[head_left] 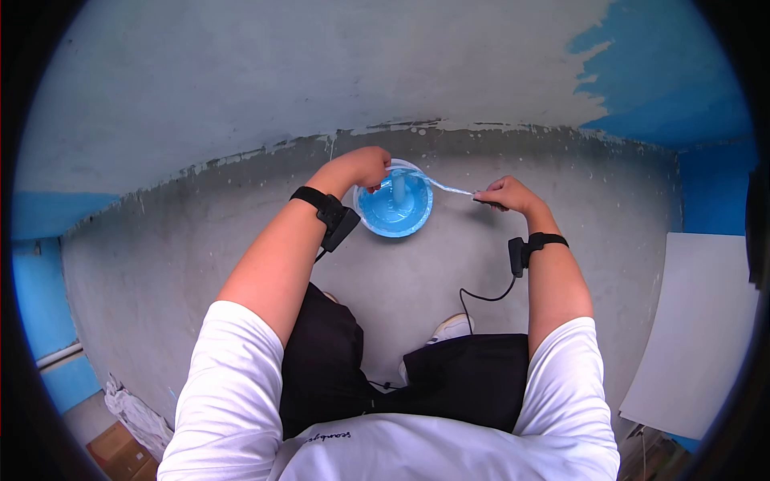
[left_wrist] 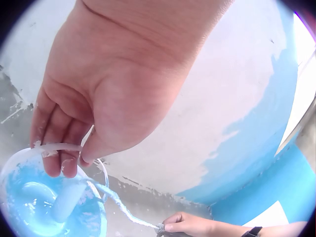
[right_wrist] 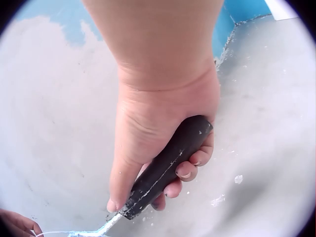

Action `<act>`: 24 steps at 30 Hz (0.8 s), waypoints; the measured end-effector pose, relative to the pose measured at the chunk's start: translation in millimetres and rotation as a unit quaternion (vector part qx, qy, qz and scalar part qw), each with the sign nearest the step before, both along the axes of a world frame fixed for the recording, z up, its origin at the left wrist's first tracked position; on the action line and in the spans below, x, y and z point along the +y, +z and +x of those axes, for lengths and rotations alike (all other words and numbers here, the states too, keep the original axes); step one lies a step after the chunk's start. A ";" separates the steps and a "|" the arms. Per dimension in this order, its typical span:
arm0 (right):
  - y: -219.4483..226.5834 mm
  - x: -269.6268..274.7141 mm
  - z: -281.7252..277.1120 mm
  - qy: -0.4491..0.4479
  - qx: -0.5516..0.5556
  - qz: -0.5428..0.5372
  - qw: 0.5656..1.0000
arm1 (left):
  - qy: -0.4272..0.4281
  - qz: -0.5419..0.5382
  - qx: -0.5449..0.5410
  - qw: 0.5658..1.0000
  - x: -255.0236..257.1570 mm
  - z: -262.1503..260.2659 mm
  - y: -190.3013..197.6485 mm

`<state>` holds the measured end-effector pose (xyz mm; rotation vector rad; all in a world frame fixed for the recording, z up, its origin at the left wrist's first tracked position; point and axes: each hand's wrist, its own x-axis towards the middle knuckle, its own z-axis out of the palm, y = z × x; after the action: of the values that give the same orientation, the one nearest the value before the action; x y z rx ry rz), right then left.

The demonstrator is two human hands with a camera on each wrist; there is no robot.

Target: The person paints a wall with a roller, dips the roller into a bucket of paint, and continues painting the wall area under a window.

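Note:
A bucket (head_left: 391, 233) of light blue paint (head_left: 385, 215) stands on the floor. My left hand (head_left: 365, 168) holds its far-left rim, thumb on one side and fingers over the inside, as the left wrist view shows. Inside the bucket sits the paint-covered sleeve (left_wrist: 69, 201) of a paint roller, tilted into the paint. Its paint-coated metal rod (head_left: 453, 189) crosses the rim and runs right to a black handle (right_wrist: 165, 165). Round that handle curl the fingers of my right hand (head_left: 511, 195), the thumb lying along it towards the rod.
Ahead rises a pale wall (head_left: 321, 72) with a blue painted patch (head_left: 666, 80) at right. Grey floor (head_left: 481, 264) surrounds the bucket. A white panel (head_left: 694, 329) stands at the right; a cardboard box (head_left: 120, 453) is at the lower left. A shoe (head_left: 453, 327) shows below.

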<state>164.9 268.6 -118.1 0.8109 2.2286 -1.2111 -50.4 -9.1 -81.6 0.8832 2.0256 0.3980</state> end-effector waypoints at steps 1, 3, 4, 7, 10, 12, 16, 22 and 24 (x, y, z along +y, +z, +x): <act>-0.4 -0.8 -0.6 0.020 -0.013 0.037 0.999 | -0.007 0.001 0.005 1.000 0.1 -0.4 0.0; -0.8 -1.4 -1.7 0.039 -0.025 0.074 0.996 | -0.001 0.003 -0.001 1.000 0.5 0.3 0.2; -0.8 -0.7 -1.5 0.038 -0.021 0.078 0.996 | 0.004 0.004 -0.007 1.000 0.6 0.3 -0.9; -1.5 1.0 0.0 0.025 -0.015 0.051 0.998 | 0.002 0.000 0.004 1.000 -0.9 -0.5 -4.0; -1.6 -1.0 0.0 0.014 -0.011 0.033 0.999 | -0.006 0.002 0.007 1.000 -1.7 -1.4 -5.4; -1.2 -1.5 -0.5 0.013 -0.009 0.045 0.999 | -0.004 0.007 0.002 1.000 -1.1 -0.4 -4.9; -6.1 1.3 1.3 0.027 -0.027 0.072 0.997 | -0.006 0.002 0.002 1.000 -0.6 0.7 -5.5; -14.6 8.5 8.1 0.039 -0.006 0.043 0.998 | -0.089 -0.012 0.089 0.992 3.5 -4.1 -25.2; -10.6 3.2 5.2 0.026 -0.013 0.046 0.999 | -0.054 -0.005 0.080 0.995 5.4 -2.9 -34.6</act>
<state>170.1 271.8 -128.7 0.7934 2.2849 -1.0748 -53.2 -3.8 -116.2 1.0417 2.1124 0.2653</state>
